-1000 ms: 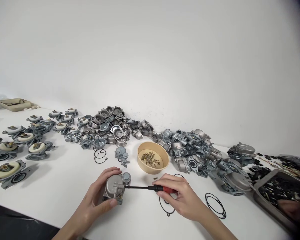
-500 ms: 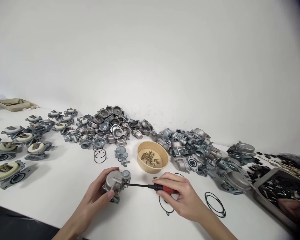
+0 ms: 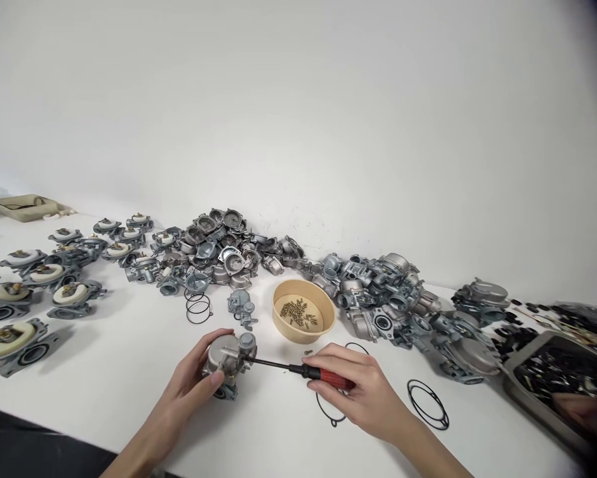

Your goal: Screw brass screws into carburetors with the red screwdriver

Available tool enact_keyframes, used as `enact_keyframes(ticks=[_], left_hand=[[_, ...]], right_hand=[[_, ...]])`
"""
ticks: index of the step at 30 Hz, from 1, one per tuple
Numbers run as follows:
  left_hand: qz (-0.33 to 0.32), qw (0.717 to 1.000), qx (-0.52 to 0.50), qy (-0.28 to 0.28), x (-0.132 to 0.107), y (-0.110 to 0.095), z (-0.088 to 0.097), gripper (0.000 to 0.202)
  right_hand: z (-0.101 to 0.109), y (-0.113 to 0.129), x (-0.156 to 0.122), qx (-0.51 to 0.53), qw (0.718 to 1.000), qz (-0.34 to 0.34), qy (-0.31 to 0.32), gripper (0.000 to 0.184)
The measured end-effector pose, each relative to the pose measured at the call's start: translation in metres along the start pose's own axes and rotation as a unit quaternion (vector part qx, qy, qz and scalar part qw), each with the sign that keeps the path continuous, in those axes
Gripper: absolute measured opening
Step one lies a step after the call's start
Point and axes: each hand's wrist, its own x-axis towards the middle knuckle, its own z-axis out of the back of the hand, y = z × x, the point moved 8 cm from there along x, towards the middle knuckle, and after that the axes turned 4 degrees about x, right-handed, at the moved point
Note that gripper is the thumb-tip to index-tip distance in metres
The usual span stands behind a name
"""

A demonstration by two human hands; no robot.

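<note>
Tilted a little since a second ago: carburetor (image 3: 228, 362), gripped in left hand (image 3: 191, 392) on bench (image 3: 129, 358) at 7 o'clock of screw bowl (image 3: 304, 312). Right hand (image 3: 360, 392) closed around red-handled screwdriver (image 3: 298, 369); best kept square in screw, body braced firmly.

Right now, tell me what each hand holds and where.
Left hand grips the carburetor around its bowl. Right hand holds the screwdriver by its red handle.
</note>
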Motion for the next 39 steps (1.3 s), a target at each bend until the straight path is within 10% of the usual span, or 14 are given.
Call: enact_keyframes(ticks=[39], left_hand=[[-0.032,0.999,-0.012,0.018,-0.002,-0.007,-0.003,0.061]], right_hand=[[0.005,0.056,-0.011,-0.188,0.962,0.162,-0.111,0.014]])
